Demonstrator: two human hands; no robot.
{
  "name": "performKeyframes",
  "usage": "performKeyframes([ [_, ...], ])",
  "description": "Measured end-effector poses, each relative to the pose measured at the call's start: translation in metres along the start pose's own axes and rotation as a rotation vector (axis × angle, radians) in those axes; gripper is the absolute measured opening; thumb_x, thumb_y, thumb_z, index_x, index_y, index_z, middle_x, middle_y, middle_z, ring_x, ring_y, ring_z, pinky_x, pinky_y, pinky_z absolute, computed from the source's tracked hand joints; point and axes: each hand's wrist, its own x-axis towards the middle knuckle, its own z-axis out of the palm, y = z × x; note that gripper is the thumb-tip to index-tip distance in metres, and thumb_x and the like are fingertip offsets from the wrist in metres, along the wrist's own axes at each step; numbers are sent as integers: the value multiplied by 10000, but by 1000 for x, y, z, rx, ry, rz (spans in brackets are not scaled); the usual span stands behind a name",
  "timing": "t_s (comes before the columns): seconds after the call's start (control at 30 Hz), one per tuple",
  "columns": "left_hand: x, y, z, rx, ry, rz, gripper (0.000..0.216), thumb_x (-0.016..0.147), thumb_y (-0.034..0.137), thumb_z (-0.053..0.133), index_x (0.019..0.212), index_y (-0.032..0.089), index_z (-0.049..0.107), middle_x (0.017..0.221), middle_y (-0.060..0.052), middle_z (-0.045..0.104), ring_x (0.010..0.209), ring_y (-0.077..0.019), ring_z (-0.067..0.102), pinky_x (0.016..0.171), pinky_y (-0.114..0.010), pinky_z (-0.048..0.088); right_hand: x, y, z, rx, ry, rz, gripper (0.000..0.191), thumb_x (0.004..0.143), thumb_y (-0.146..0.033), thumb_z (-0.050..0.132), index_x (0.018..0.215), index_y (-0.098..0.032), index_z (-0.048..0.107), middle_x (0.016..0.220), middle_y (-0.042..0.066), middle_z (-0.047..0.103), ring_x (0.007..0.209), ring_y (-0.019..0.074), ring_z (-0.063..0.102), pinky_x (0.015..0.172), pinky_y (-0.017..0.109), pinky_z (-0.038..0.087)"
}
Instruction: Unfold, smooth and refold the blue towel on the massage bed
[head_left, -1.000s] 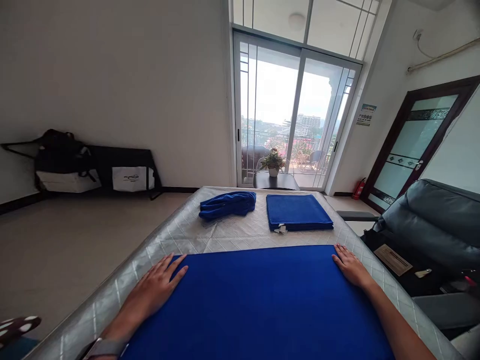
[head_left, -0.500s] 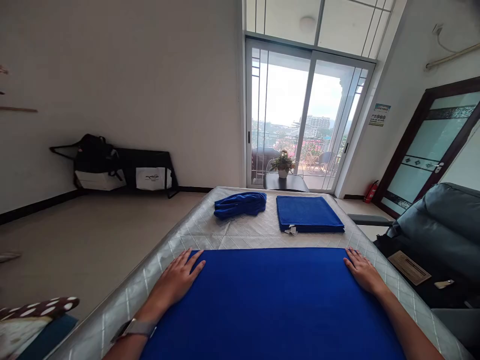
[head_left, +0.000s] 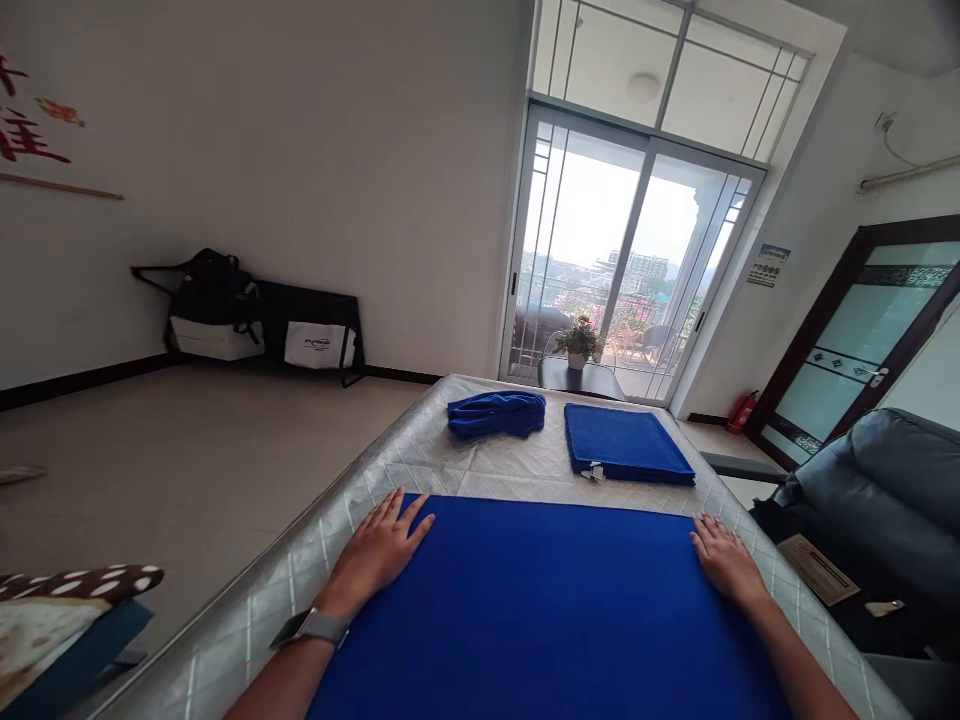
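The only bit of gear I can spot is a watch (head_left: 311, 628) on the left wrist (head_left: 339, 597), with a smooth, fairly wide grey strap (head_left: 327, 627) and a dark case (head_left: 289, 629) (its face is angled away too far to make out, sorry). The left hand (head_left: 384, 546) and right hand (head_left: 726, 560) are bare with slim, tapering fingers, and both forearms (head_left: 796, 655) are bare too, right down to the bottom of the view.
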Motion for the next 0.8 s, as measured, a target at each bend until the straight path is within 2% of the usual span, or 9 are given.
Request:
performKeyframes([
  [0.07, 0, 0, 1, -3, 10, 4, 652, 980, 554, 322, 1522, 209, 435, 1617, -136, 389, 1524, -337, 252, 1210, -535, 251, -5, -43, -17, 24, 37, -69, 628, 983, -373, 223, 1503, -120, 466, 1607, 119, 350, 1512, 296, 244, 1234, 521, 194],
  [0.13, 0, 1, 2, -5, 20, 4, 649, 981, 557, 318, 1516, 214, 446, 1614, -133, 395, 1518, -344, 266, 1208, -544, 255, -13, -99, -36, 113, 12, -168, 604, 995, -388, 245, 1512, -166, 461, 1600, 84, 365, 1508, 262, 263, 1243, 479, 198],
  [0.23, 0, 0, 2, -3, 46, 11, 643, 982, 562, 311, 1511, 226, 455, 1604, -121, 414, 1509, -346, 290, 1202, -556, 267, -28, -192, -59, 293, -24, -442, 594, 1025, -446, 271, 1536, -180, 416, 1608, 67, 352, 1509, 236, 260, 1251, 466, 201],
  [0.33, 0, -1, 3, 31, 55, 40, 635, 982, 542, 325, 1511, 217, 457, 1590, -127, 435, 1504, -345, 303, 1199, -548, 278, -40, -272, -72, 417, -27, -680, 588, 1044, -452, 282, 1547, -165, 386, 1624, 77, 317, 1513, 226, 252, 1253, 458, 211],
  [0.4, 0, -1, 4, 57, 52, 41, 639, 978, 536, 341, 1509, 202, 460, 1583, -144, 442, 1499, -350, 313, 1197, -534, 287, -42, -311, -73, 466, -45, -766, 605, 1044, -480, 298, 1551, -158, 372, 1628, 88, 310, 1518, 228, 235, 1253, 450, 214],
  [0.47, 1, -2, 5, 69, 59, 28, 636, 978, 536, 341, 1506, 204, 465, 1575, -147, 452, 1493, -349, 328, 1192, -528, 297, -40, -335, -69, 491, -78, -798, 628, 1039, -512, 314, 1552, -152, 364, 1631, 97, 304, 1522, 235, 218, 1254, 453, 205],
  [0.53, 1, -3, 7, 74, 69, 27, 632, 978, 541, 332, 1502, 215, 471, 1564, -135, 469, 1487, -340, 340, 1188, -524, 304, -35, -347, -62, 504, -112, -793, 649, 1035, -532, 316, 1560, -152, 342, 1638, 101, 282, 1526, 241, 202, 1255, 465, 188],
  [0.67, 2, -8, 9, 65, 69, 49, 632, 973, 545, 334, 1494, 218, 479, 1564, -128, 470, 1487, -332, 341, 1189, -525, 303, -30, -348, -52, 525, -139, -770, 666, 1039, -553, 281, 1586, -173, 278, 1654, 86, 227, 1533, 240, 170, 1257, 484, 163],
  [0.8, 3, -15, 13, 41, 53, 34, 644, 964, 578, 324, 1501, 252, 464, 1574, -103, 459, 1489, -341, 334, 1177, -558, 306, -29, -343, -52, 545, -156, -763, 686, 1040, -556, 248, 1591, -147, 256, 1657, 95, 214, 1537, 233, 148, 1263, 465, 135],
])
